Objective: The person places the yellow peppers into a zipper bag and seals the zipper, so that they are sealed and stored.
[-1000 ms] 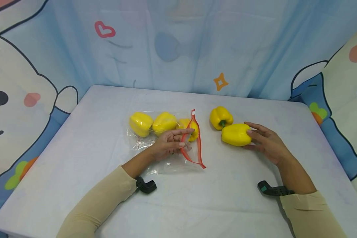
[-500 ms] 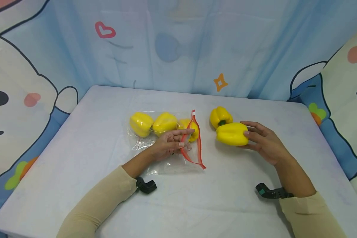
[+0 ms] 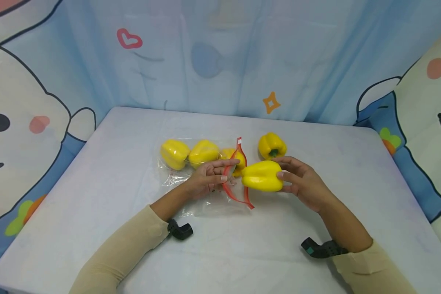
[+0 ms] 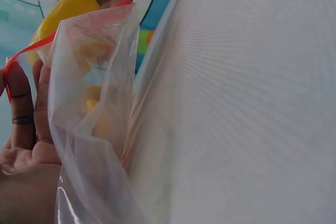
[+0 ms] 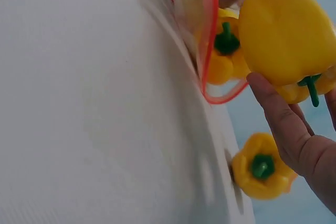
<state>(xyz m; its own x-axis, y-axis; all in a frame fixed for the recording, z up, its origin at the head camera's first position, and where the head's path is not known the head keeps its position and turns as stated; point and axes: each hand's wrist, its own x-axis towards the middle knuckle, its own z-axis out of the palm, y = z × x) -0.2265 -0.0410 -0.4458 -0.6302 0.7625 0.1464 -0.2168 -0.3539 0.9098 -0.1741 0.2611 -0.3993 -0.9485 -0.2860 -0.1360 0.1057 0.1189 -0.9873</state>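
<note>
A clear zip bag [image 3: 206,204] with a red-edged mouth lies on the table, three yellow bell peppers [image 3: 203,153] inside it. My left hand [image 3: 207,177] pinches the bag's near-side edge at the mouth, which gapes toward the right. In my right hand [image 3: 303,181] is another yellow bell pepper [image 3: 262,176], gripped by its stem end between thumb and fingers, its blunt end right at the red rim. The right wrist view shows the held pepper's green stem [image 5: 312,88] pointing toward the palm. One loose yellow bell pepper [image 3: 272,145] sits just behind the right hand.
A white cloth covers the table [image 3: 242,253], whose far edge meets a blue printed curtain [image 3: 220,61]. Black wrist cameras [image 3: 180,229] sit on both wrists and jut out over the cloth.
My right hand has lifted the bell pepper away from the loose one and carried it left to the bag's mouth. The left hand and the bag have stayed in place.
</note>
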